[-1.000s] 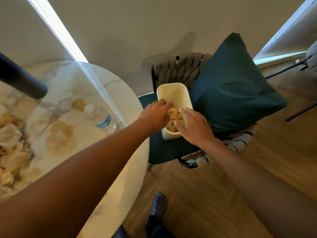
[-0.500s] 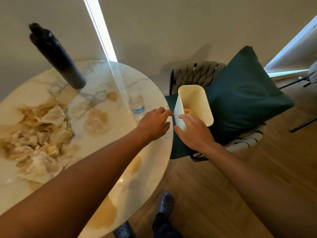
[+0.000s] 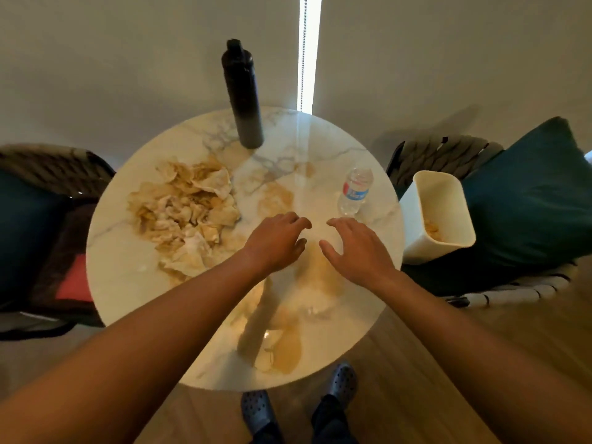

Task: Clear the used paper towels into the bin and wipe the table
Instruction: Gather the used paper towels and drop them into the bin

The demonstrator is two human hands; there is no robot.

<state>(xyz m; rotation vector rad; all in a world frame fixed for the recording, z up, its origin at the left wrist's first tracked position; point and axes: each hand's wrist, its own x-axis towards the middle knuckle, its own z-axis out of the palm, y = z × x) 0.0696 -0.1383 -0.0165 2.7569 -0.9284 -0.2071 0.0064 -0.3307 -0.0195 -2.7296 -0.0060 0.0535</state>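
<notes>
Hands: your left hand [image 3: 277,241] and right hand [image 3: 354,248] hover released, grasping nothing.
Towels: soaked paper towels [image 3: 185,216] lie left of the bin [image 3: 437,216].
Risk: carried towels may drip.

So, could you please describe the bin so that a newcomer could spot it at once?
Start at the round marble table and look to its right edge, where a chair holds a dark green cushion. The bin stands on the seat between them: a cream, open-topped rectangular tub with stained paper towels inside.
</notes>
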